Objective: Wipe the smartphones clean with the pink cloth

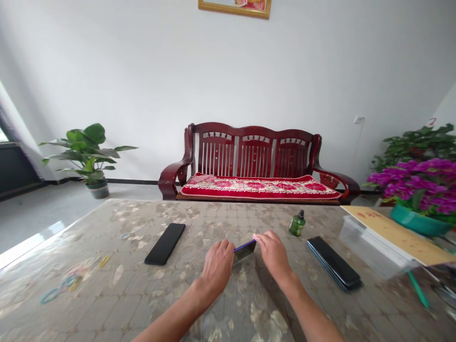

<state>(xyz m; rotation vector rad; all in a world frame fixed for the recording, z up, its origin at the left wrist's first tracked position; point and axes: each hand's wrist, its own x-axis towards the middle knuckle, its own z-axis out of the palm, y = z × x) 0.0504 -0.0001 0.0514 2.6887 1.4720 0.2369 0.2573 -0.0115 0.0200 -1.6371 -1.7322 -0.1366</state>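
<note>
Head view: the bare left hand [219, 260] grips one end of the flat, purple-edged phone [244, 252], held tilted above the patterned, plastic-covered table [199, 304]. The bare right hand [273, 252] pinches a small pink item [255, 237] at its far corner. Beyond stands the red wooden bench [254, 156].

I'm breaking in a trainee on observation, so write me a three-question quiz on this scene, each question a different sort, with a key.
1. Multiple choice: what is between the left hand and the right hand, with both touching it?
A) a yellow rubber loop
B) a flat, dark, purple-edged device
C) a teal bowl-shaped pot

2. True or false: the small green bottle with a black top stands upright on the patterned tablecloth.

3. Fill in the blank: the single flat black phone lies on the ____ hand's side.

Key: 1 B; 2 true; 3 left.
</note>
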